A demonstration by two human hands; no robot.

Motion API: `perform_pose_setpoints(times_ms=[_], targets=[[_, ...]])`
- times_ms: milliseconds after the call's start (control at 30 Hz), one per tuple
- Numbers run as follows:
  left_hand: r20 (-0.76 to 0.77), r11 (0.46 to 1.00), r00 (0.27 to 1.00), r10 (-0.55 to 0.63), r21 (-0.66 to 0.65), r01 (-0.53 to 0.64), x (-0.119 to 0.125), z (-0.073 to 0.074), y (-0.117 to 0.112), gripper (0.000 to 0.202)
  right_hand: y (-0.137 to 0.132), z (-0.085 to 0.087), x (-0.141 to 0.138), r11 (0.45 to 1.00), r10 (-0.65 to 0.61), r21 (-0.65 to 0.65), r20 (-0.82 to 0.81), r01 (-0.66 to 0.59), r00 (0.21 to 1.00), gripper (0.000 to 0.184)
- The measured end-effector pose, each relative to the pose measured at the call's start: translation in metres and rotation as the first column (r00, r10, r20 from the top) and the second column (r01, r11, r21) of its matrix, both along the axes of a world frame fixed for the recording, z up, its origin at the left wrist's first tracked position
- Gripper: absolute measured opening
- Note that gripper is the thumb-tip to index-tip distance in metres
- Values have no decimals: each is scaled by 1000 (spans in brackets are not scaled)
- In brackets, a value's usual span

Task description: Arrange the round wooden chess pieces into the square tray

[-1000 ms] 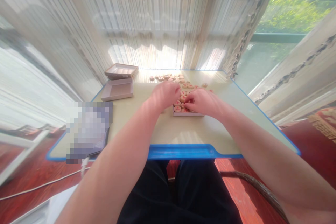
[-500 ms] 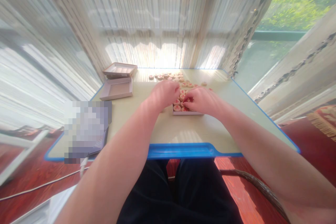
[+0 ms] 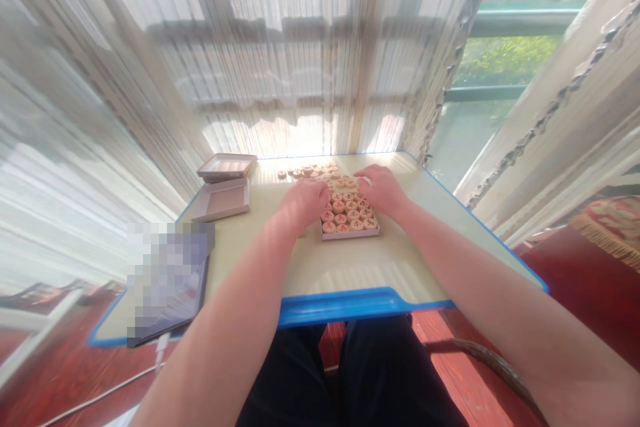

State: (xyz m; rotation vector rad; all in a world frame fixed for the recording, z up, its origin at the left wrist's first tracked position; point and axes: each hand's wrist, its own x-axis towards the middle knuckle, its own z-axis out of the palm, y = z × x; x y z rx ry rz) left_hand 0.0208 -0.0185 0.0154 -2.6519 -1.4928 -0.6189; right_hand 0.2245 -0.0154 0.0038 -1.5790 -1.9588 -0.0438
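Note:
A shallow tray (image 3: 350, 234) in the middle of the table holds rows of round wooden chess pieces (image 3: 349, 211) with red marks. My left hand (image 3: 306, 200) rests at the tray's left edge, fingers curled against the pieces; what they hold is hidden. My right hand (image 3: 380, 188) lies past the tray's far right corner, fingers bent down over loose pieces (image 3: 310, 171) scattered behind the tray. Whether it grips one is not visible.
The pale table has a blue rim (image 3: 345, 303). Two empty shallow box halves (image 3: 223, 199) sit at the far left. A dark tablet-like slab (image 3: 167, 277) lies at the near left edge. Sheer curtains (image 3: 280, 67) hang close behind the table.
My right hand has moved off the tray's pieces to the far right, uncovering the rows. The left hand stayed at the tray's left edge. The camera tilted up.

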Motion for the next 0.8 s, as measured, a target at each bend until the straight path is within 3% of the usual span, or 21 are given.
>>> perform_pose_setpoints(times_ms=[233,500,800], targets=[[56,998,997,54,-25,-52,-5,-5,7,39,17,-8,8,945,122,-311,62,-97,991,51],[35,999,999,33,-2,-33,-6,-5,8,39,18,-9,17,982,90,-179,170,-59,981,51],[65,999,997,47,-7,-47,-6,-4,7,41,19,-11,16,981,100,-167,22,-95,995,54]])
